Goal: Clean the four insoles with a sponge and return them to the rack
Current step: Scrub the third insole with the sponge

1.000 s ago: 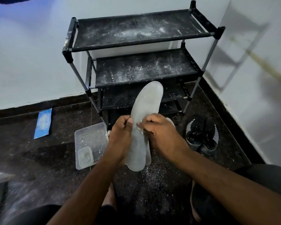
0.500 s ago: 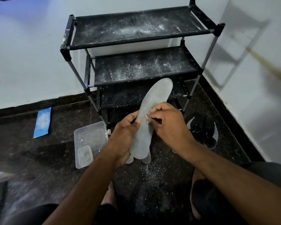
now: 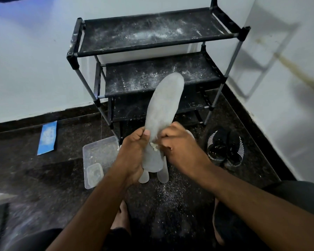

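The left hand [image 3: 134,153] grips the long grey foam insole [image 3: 162,113] at its lower half, thumb across the face, holding it upright and tilted right before the black metal-framed shoe rack [image 3: 152,57]. The right hand [image 3: 179,147] pinches a small whitish crumbling sponge piece [image 3: 154,146] against the insole. Two more grey insole ends [image 3: 162,175] lie on the dark speckled floor [image 3: 43,178] below, beside a clear plastic tray [image 3: 98,153].
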